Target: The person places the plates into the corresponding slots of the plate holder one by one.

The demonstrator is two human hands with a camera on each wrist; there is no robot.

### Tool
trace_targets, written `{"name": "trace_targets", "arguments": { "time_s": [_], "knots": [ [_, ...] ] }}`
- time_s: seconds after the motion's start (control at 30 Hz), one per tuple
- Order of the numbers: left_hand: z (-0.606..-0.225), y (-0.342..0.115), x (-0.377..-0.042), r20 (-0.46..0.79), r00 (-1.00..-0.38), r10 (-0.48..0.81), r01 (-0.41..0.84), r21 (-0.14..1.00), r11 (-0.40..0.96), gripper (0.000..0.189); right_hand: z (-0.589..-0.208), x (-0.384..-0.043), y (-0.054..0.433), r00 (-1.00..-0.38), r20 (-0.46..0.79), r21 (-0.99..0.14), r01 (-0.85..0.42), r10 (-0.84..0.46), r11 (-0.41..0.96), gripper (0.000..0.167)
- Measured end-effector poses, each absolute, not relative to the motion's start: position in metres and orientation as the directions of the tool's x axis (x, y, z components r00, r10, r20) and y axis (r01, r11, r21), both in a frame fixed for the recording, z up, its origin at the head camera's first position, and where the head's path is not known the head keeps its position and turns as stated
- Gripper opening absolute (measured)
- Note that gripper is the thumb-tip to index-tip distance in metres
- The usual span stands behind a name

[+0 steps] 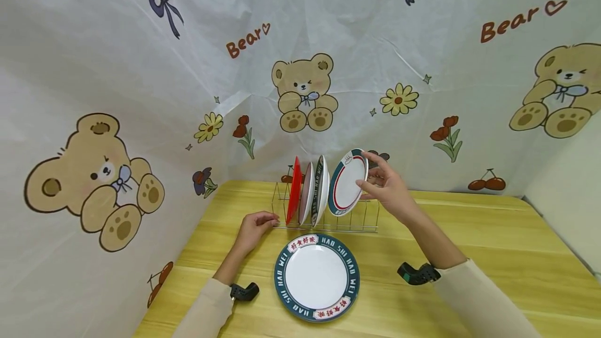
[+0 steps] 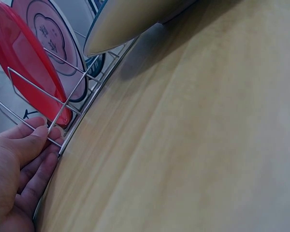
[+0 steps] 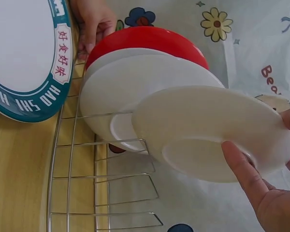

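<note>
At the back of the table a wire dish rack holds a red plate, a pale plate with a dark rim and a white plate with a dark lettered band, all on edge. My left hand pinches the wire at the rack's left end, beside the red plate. Over the rack's right part, my right hand grips a white plate with teal and red rim bands by its right edge, thumb on one face. That plate's plain white underside faces the right wrist camera, tilted.
A large white plate with a teal lettered rim lies flat on the wooden table in front of the rack. A white cloth printed with bears hangs behind and to the left. Black wrist cameras sit on both wrists.
</note>
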State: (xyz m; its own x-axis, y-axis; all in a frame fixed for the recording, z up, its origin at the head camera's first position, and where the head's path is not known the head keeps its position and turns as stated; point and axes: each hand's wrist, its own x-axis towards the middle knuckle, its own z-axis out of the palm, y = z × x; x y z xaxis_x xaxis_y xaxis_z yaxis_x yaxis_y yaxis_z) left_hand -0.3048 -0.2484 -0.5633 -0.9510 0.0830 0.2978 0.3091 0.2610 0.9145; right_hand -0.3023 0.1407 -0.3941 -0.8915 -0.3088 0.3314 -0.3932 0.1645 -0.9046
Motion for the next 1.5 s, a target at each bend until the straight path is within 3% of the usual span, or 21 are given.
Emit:
{"name": "trace_targets", "arguments": {
  "time_s": [0.17, 0.87, 1.17, 1.5],
  "knots": [
    [-0.565, -0.247, -0.307, 0.288, -0.955, 0.068, 0.296, 0.916, 0.272, 0.013, -0.4, -0.306, 0.124, -0.872, 0.354, -0.876, -0.436, -0.338, 0.209, 0.072],
    [-0.562, -0.247, -0.305, 0.299, -0.95, 0.092, 0.313, 0.916, 0.252, 0.013, -0.439, -0.32, 0.094, -0.891, 0.294, -0.881, -0.393, -0.345, 0.264, 0.07],
    [-0.569, -0.248, -0.303, 0.306, -0.947, 0.095, 0.32, 0.911, 0.261, 0.013, -0.424, -0.291, 0.098, -0.88, 0.277, -0.882, -0.392, -0.386, 0.26, 0.07],
    [-0.548, -0.243, -0.296, 0.282, -0.954, 0.1, 0.299, 0.908, 0.292, 0.015, -0.46, -0.265, 0.12, -0.936, 0.272, -0.902, -0.329, -0.222, 0.28, 0.053]
  ]
}}
